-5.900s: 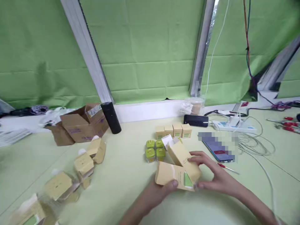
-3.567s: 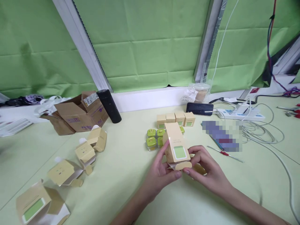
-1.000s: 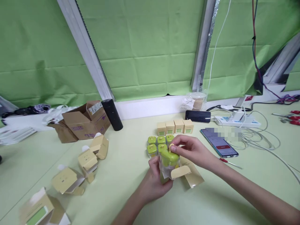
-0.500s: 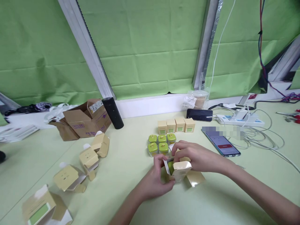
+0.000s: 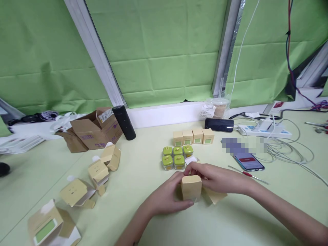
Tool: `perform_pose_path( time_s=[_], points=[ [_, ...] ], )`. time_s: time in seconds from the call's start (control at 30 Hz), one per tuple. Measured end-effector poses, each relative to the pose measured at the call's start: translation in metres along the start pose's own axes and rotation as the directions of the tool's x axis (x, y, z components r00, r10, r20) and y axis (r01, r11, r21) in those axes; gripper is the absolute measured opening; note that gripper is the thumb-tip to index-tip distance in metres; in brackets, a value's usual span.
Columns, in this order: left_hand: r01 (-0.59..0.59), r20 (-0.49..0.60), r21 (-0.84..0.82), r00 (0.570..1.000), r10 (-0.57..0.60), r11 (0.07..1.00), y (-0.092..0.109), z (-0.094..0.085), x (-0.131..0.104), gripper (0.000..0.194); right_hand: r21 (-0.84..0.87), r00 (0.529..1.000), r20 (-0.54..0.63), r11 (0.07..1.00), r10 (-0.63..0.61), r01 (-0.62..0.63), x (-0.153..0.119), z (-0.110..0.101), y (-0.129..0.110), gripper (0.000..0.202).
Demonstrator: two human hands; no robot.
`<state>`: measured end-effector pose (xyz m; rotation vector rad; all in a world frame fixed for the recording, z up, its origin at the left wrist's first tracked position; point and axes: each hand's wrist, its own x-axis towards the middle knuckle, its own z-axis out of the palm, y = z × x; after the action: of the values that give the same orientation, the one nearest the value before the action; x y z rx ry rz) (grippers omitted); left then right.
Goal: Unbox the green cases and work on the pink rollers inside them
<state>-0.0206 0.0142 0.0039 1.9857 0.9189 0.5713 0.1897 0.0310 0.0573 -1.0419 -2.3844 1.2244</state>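
Observation:
A small tan cardboard box [image 5: 191, 189] stands between my hands, one broad side toward me. My left hand [image 5: 166, 196] is wrapped around its left side, thumb along the lower front. At its upper right, the curled fingers of my right hand [image 5: 214, 176] grip the box near its top, fingertips partly hidden behind it. The inside of the box is out of sight. Just beyond are several small clear jars with green lids [image 5: 179, 160], grouped in two rows. A loose tan cardboard piece [image 5: 215, 196] lies under my right hand.
Several closed tan boxes [image 5: 198, 136] line up behind the jars. Opened cartons [image 5: 74, 192] spread along the left, before a brown shipping box [image 5: 98, 131] and a black cylinder [image 5: 124, 122]. Rightward lie a phone [image 5: 247, 161], a red-handled screwdriver [image 5: 247, 174] and a power strip [image 5: 265, 131] with cables.
The box has turned in my hands, so its side faces me and the green lid seen inside is hidden. My right hand has shifted slightly lower, and the screwdriver is more exposed.

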Motion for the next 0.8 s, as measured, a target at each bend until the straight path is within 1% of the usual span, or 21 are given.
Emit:
perform_pose_path(
  time_s=[0.07,0.13,0.2,0.23,0.3,0.33,0.43,0.5,0.57,0.63,0.8],
  points=[
    [0.008,-0.016,-0.062,1.0,-0.009,0.998,-0.001,0.0,0.001,0.052,0.004,1.0,0.024,1.0,0.006,-0.006,-0.001,-0.006,0.0,0.024],
    [0.035,-0.015,-0.134,0.999,-0.037,0.99,-0.003,0.0,0.001,0.045,0.028,1.0,0.012,0.999,0.024,-0.024,-0.002,-0.012,-0.001,0.031],
    [0.065,-0.002,-0.181,0.998,-0.067,0.981,-0.005,0.001,0.002,0.042,0.051,1.0,-0.008,0.998,0.025,-0.024,-0.003,-0.016,-0.001,0.035],
    [0.077,0.002,-0.193,0.997,-0.078,0.978,-0.006,0.001,0.002,0.043,0.048,1.0,-0.013,0.999,0.02,-0.019,-0.002,-0.016,-0.001,0.035],
    [0.082,0.0,-0.204,0.996,-0.084,0.976,-0.008,0.001,0.003,0.048,0.014,1.0,-0.029,1.0,0.0,0.001,0.0,-0.013,0.0,0.031],
    [0.084,-0.005,-0.215,0.996,-0.087,0.973,-0.008,0.001,0.003,0.054,-0.003,0.999,-0.048,1.0,-0.015,0.015,0.003,-0.01,0.001,0.028],
    [0.119,-0.012,-0.28,0.992,-0.128,0.953,-0.01,0.002,0.002,0.084,-0.022,0.992,-0.119,0.999,-0.041,0.038,0.012,-0.002,0.008,0.029],
    [0.15,0.002,-0.315,0.988,-0.157,0.937,-0.011,0.002,0.002,0.097,-0.007,0.992,-0.126,1.0,-0.019,0.018,0.018,0.002,0.014,0.033],
    [0.157,0.013,-0.317,0.987,-0.161,0.935,-0.011,0.002,0.001,0.099,0.025,0.993,-0.117,1.0,0.002,0.001,0.021,0.003,0.019,0.034],
    [0.151,0.005,-0.299,0.988,-0.157,0.942,-0.012,0.003,0.001,0.096,0.06,0.993,-0.115,0.998,0.009,-0.002,0.022,0.003,0.022,0.031],
    [0.108,-0.006,-0.279,0.993,-0.114,0.954,-0.014,0.003,0.001,0.088,0.094,0.994,-0.109,0.996,0.015,-0.005,0.022,0.003,0.019,0.024]
  ],
)
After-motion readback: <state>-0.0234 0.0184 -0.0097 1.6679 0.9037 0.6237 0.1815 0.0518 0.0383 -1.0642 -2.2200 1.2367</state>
